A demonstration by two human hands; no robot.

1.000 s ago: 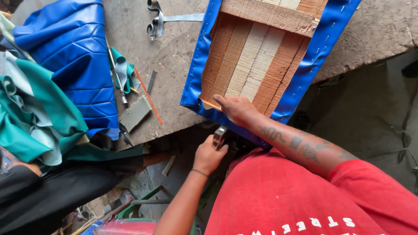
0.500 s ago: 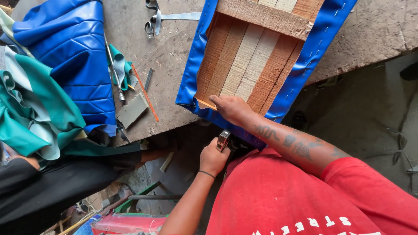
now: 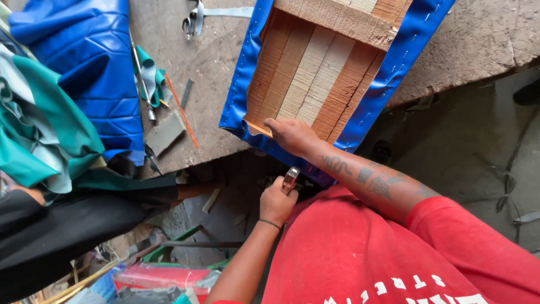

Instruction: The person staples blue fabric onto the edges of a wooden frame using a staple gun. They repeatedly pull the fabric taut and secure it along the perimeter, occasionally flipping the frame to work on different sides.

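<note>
A wooden slat frame [image 3: 315, 73] wrapped in blue vinyl [image 3: 239, 95] lies face down on a rough work table [image 3: 214, 62], its near corner overhanging the edge. My right hand [image 3: 289, 135] presses flat on that near corner, fingers on the wood and the folded blue vinyl edge. Just below the table edge, under the frame's blue-covered edge, my left hand [image 3: 275, 204] is closed around a small metal hand tool [image 3: 290, 180], its tip pointing up.
Quilted blue upholstery [image 3: 93, 67] and teal fabric [image 3: 39, 129] pile up at the left. A long metal tool [image 3: 142, 79], an orange pencil [image 3: 183, 115], a grey block [image 3: 166, 132] and scissors [image 3: 194, 19] lie on the table. Clutter covers the floor below [image 3: 163, 276].
My left hand with the metal tool has risen slightly toward the frame's edge. My right hand stays pressed on the corner.
</note>
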